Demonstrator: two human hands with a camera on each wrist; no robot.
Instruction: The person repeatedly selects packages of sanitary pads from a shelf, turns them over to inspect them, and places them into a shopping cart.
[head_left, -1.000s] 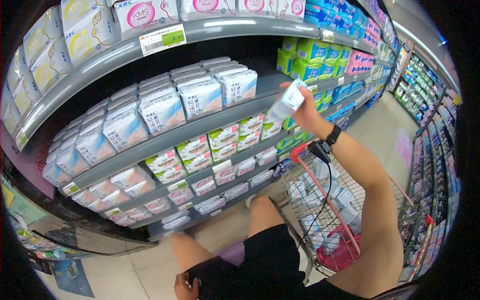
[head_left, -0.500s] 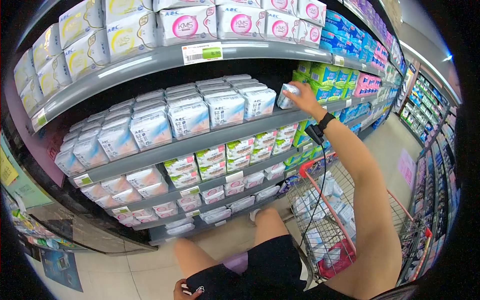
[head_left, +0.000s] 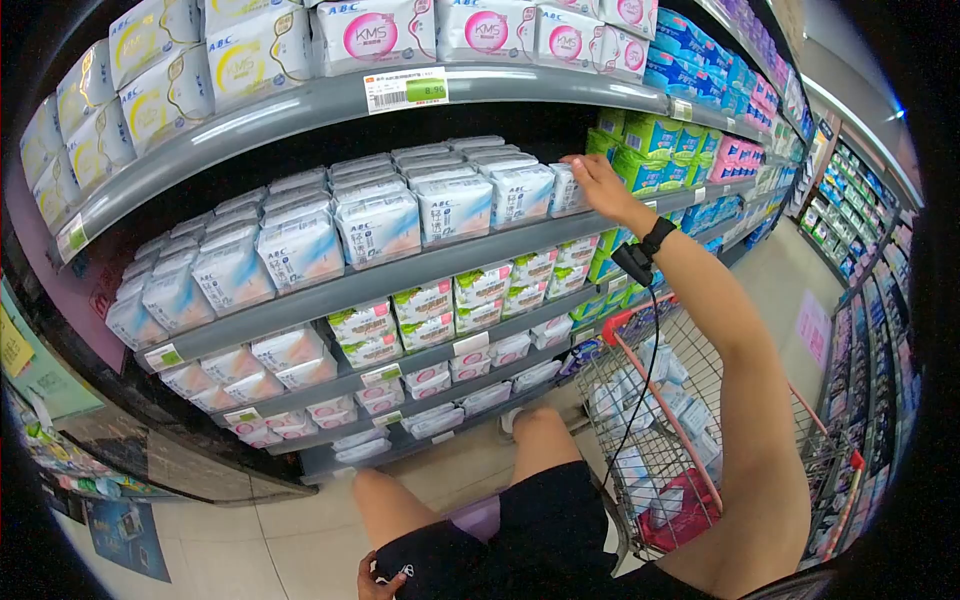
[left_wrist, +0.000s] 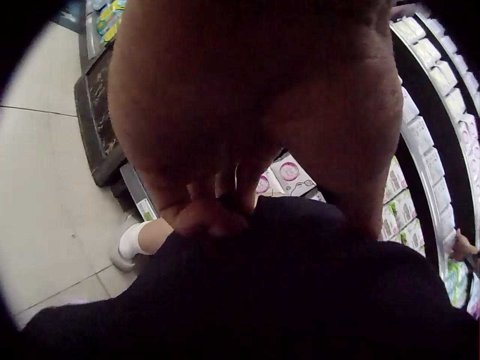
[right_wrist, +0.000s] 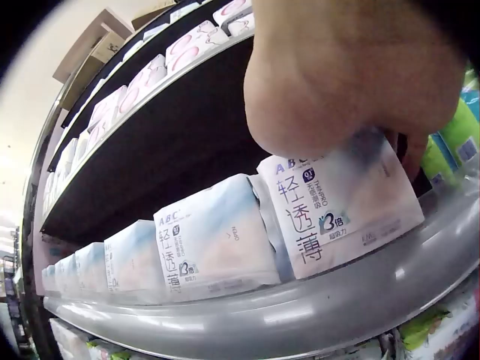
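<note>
My right hand (head_left: 606,192) is at the right end of a row of white and pale-blue ABC sanitary pad packs (head_left: 387,222) on the middle shelf. It grips the end pack (head_left: 566,190), which stands upright beside its neighbour. In the right wrist view this pad pack (right_wrist: 352,214) sits at the shelf's front lip, with the palm over its top and fingers partly hidden behind its right side. My left hand (head_left: 374,580) rests on the black shorts (head_left: 560,515), holding nothing. Its loosely bent fingers (left_wrist: 206,217) lie against the dark cloth in the left wrist view.
A wire shopping cart (head_left: 655,390) with several packs inside stands at the right. Green packs (head_left: 650,140) fill the shelf beyond my right hand. The shelf above (head_left: 300,100) overhangs the row and carries a price tag (head_left: 405,90). A cable (head_left: 640,370) hangs from the right wrist.
My right hand has carried the pad pack from above the cart up and left onto the shelf, then against the end of the row. The left hand stays on the shorts.
</note>
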